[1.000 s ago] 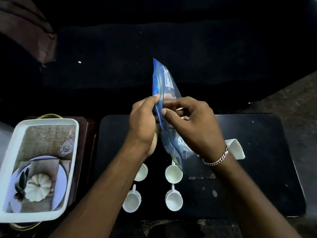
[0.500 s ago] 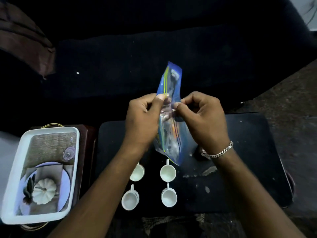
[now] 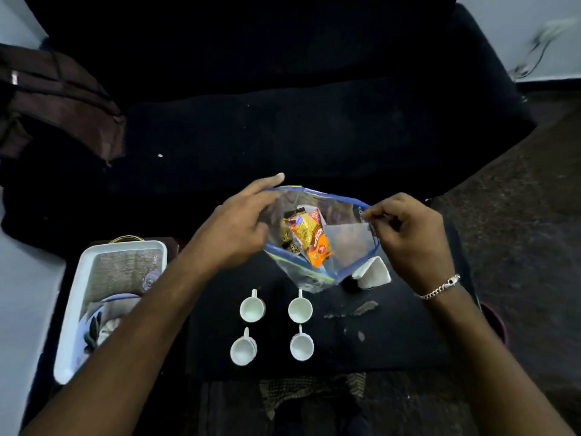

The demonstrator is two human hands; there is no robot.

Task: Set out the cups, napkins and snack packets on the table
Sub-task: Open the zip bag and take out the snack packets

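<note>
left hand pinches bag rim | right hand pinches opposite rim, mouth held wide | packets inside bag, above table | four cups on table | napkin behind bag

— Clear glossy plastic bag; shiny foil packet inside; smooth white glazed cups.
— Matt dark table, scuffed; smooth white plastic tray; metal chain bracelet.
</note>
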